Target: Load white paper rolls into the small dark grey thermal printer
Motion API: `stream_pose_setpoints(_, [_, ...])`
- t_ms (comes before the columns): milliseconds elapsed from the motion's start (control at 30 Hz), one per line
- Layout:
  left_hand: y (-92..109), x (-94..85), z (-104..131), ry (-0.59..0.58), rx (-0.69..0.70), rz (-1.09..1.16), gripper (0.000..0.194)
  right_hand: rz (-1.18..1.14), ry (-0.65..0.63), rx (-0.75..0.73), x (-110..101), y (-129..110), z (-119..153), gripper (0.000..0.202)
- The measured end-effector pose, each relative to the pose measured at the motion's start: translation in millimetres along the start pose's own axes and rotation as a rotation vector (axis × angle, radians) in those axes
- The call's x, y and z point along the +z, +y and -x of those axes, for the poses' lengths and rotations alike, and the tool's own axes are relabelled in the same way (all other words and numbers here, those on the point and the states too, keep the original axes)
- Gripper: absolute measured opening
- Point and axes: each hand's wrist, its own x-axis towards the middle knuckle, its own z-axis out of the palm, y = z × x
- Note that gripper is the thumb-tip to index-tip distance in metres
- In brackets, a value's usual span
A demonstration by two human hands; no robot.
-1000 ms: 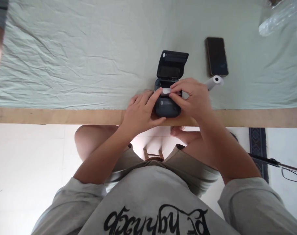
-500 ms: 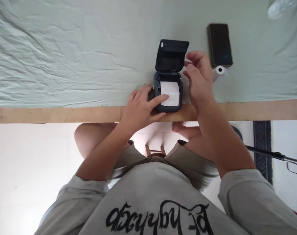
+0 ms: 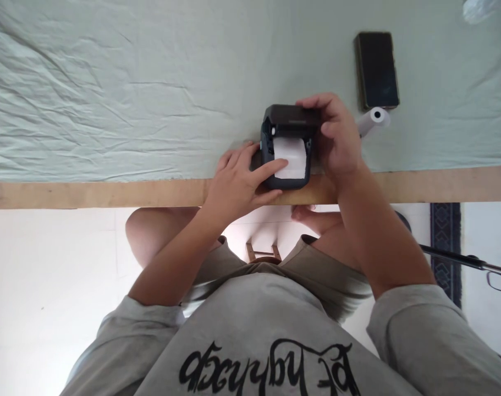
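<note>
A small dark portable thermal printer (image 3: 290,183) stands at the table's front edge with white paper (image 3: 293,165) in its compartment. Its hinged lid (image 3: 289,114) is partly lowered, tilted over the back of the paper. My left hand (image 3: 237,179) grips the printer from the left; one finger presses on the paper and another lies along the front edge. My right hand (image 3: 339,135) has its fingers closed on the lid's right side. Part of the lid is hidden behind those fingers.
A white paper roll (image 3: 372,122) lies right of my right hand, touching or close to a black phone (image 3: 377,69). Clear crumpled plastic (image 3: 479,10) is at the far right corner. A pale green cloth (image 3: 151,99) covers the table behind its wooden edge (image 3: 89,193).
My right hand has taken hold of the lid, which has swung from upright down toward the printer body. My left hand stays on the printer.
</note>
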Motion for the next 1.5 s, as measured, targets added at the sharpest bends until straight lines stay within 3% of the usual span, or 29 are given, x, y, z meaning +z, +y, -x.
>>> stream_pose_setpoints(100, [0,-0.5,0,0.002,0.003,0.002,0.054,0.096,-0.049,-0.023,-2,-5,7,0.028])
stream_pose_setpoints(300, [-1,0.6,0,0.009,0.005,-0.006,0.061,0.397,0.029,-0.001,4,-3,2,0.029])
stream_pose_setpoints(467, [-1,1.8,-1,0.035,-0.024,-0.004,0.087,0.363,-0.112,0.094,-5,1,-8,0.037])
stream_pose_setpoints(700, [3,-1.6,-3,0.056,-0.062,0.022,0.082,0.402,-0.209,0.113,-11,-11,-14,0.042])
stream_pose_setpoints(867, [5,-0.3,-3,0.067,-0.089,0.034,0.084,0.402,-0.183,0.079,-8,1,-10,0.043])
stream_pose_setpoints(1000, [3,1.6,-2,0.085,-0.089,0.045,0.099,0.501,-0.032,0.023,-5,8,2,0.041])
stream_pose_setpoints(1100, [1,2.1,-2,0.068,-0.086,0.042,0.097,0.538,0.049,0.007,-5,5,14,0.039])
stream_pose_setpoints(1500, [0,1.3,-4,0.013,-0.103,0.025,0.102,0.646,0.0,0.061,3,-9,31,0.069])
